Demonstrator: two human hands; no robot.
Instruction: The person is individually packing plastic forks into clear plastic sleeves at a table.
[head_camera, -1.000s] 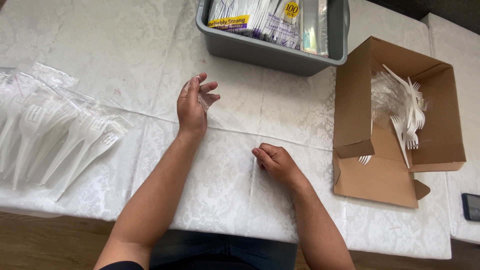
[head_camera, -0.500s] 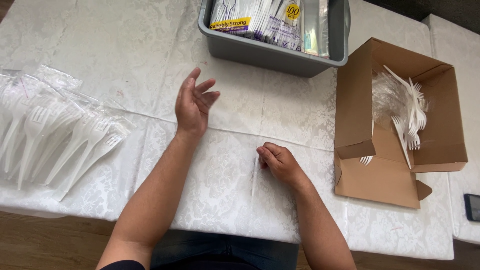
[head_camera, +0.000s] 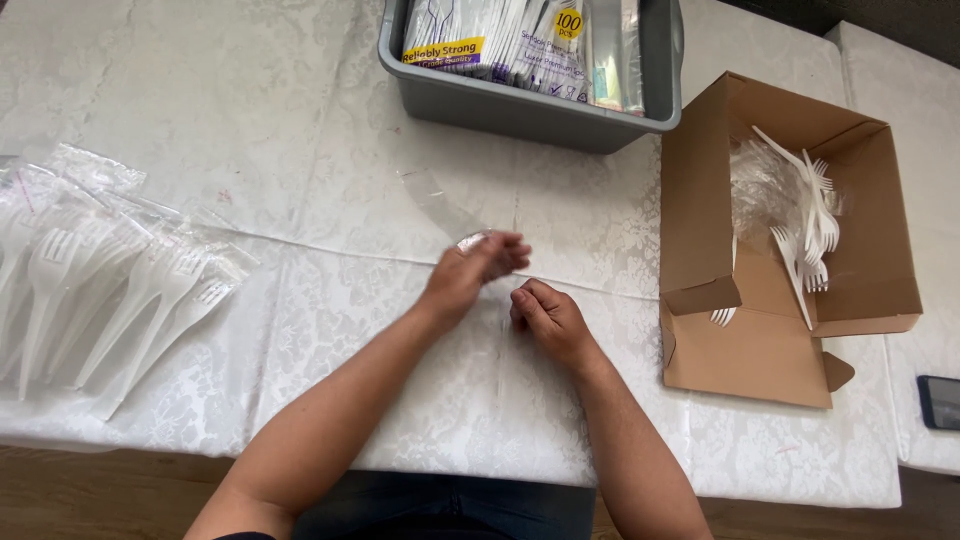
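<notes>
White tablecloth (head_camera: 250, 150) covers the table, grey bin (head_camera: 530, 105) of packs at the far edge, open carton (head_camera: 770, 350) with loose forks (head_camera: 810, 225) at right, bagged forks (head_camera: 110, 290) at left. Left hand (head_camera: 470, 275) pinches the end of a clear sleeve (head_camera: 440, 205) that curls up toward the bin, fingers blurred. Right hand (head_camera: 545, 318) sits fisted on the cloth just beside it, curled over a thin white utensil (head_camera: 503, 345) lying toward the near edge.
</notes>
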